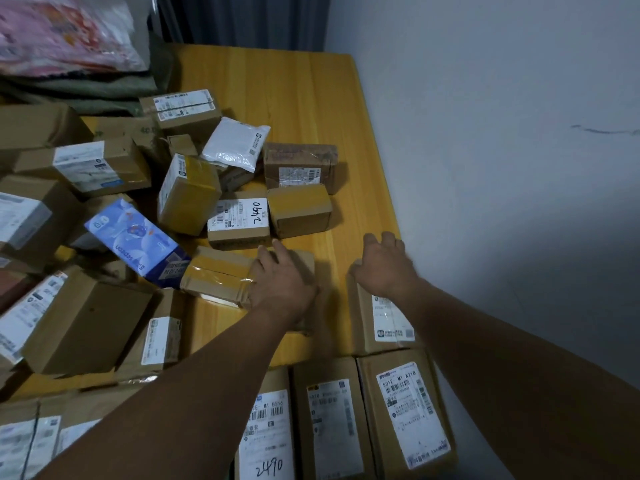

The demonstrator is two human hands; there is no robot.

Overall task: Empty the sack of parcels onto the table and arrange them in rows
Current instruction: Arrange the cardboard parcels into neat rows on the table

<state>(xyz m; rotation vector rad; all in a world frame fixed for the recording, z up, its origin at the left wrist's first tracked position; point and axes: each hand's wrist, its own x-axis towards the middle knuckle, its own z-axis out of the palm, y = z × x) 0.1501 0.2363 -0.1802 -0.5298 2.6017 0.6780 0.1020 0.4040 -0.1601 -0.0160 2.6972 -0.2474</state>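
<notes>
Yellow wooden table [304,98] is set against a pale, scuffed wall [485,133] just right of the right hand [384,268]. Dark curtain [256,19] is hung well beyond it. Room is dimly lit.

A box [239,220] just right of the blue carton [138,237] bears a white label with "2490" handwritten on it. Nearer than the carton and to its right, a front-row box [266,434] reads "M1 B556", with "2490" handwritten below. The end box [408,414], farthest right, reads "501E- M1 A21B". The carton's own upside-down print is unclear.
</notes>
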